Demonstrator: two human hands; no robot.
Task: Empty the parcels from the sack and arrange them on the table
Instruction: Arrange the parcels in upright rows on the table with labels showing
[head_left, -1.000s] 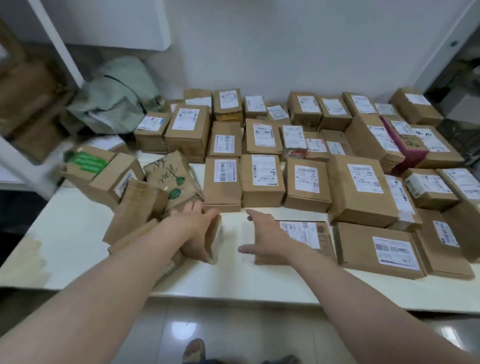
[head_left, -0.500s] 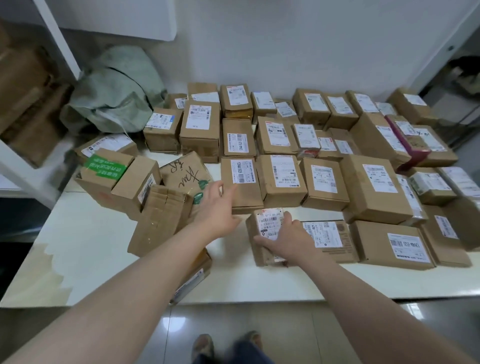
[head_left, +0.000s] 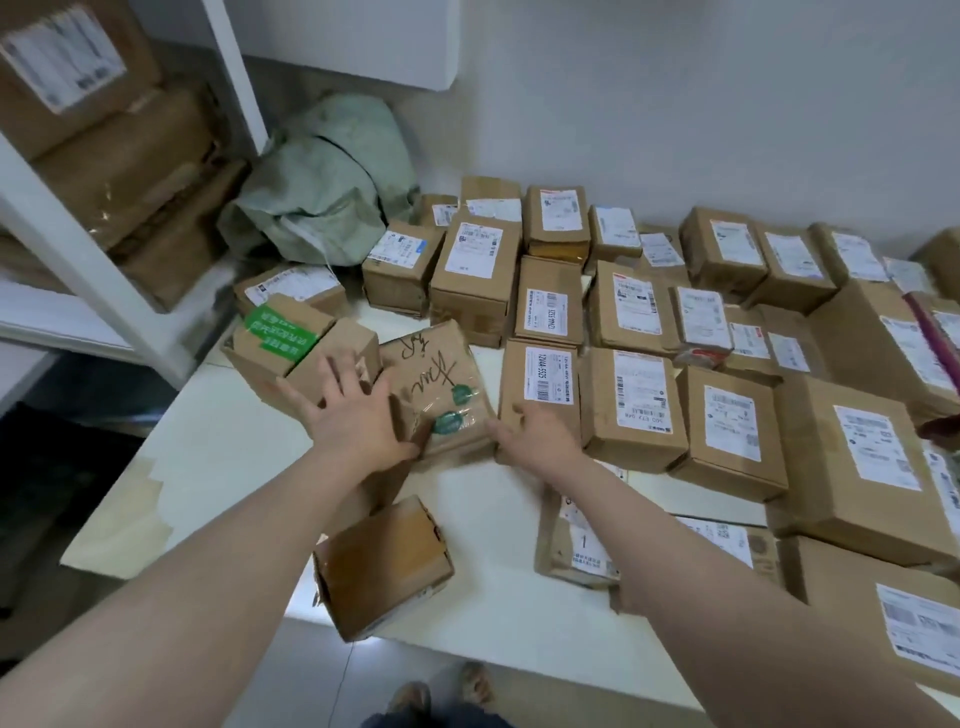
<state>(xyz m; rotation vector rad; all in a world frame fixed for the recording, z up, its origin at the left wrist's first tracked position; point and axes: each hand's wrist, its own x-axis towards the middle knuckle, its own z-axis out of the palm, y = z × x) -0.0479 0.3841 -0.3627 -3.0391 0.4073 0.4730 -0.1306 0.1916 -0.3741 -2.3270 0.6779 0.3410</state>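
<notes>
A parcel with black handwriting and green stickers (head_left: 436, 384) lies tilted on the white table (head_left: 218, 467). My left hand (head_left: 353, 410) rests with spread fingers across its left edge and the plain brown box (head_left: 358, 338) beside it. My right hand (head_left: 535, 434) touches the parcel's lower right corner, thumb towards it, holding nothing. A small labelled parcel (head_left: 576, 545) lies under my right forearm. Several labelled parcels (head_left: 727, 332) stand in rows on the right. The grey-green sack (head_left: 332, 197) slumps at the back left.
A box with green tape (head_left: 280, 332) sits left of my left hand. Another brown box (head_left: 384, 566) hangs over the table's front edge. A white shelf (head_left: 93, 249) with large brown parcels (head_left: 104, 156) stands on the left. My feet (head_left: 441, 696) are below.
My right hand let go of the small labelled parcel and moved left and forward to the handwritten parcel. My left hand spread over the boxes at the left. The view shifted left.
</notes>
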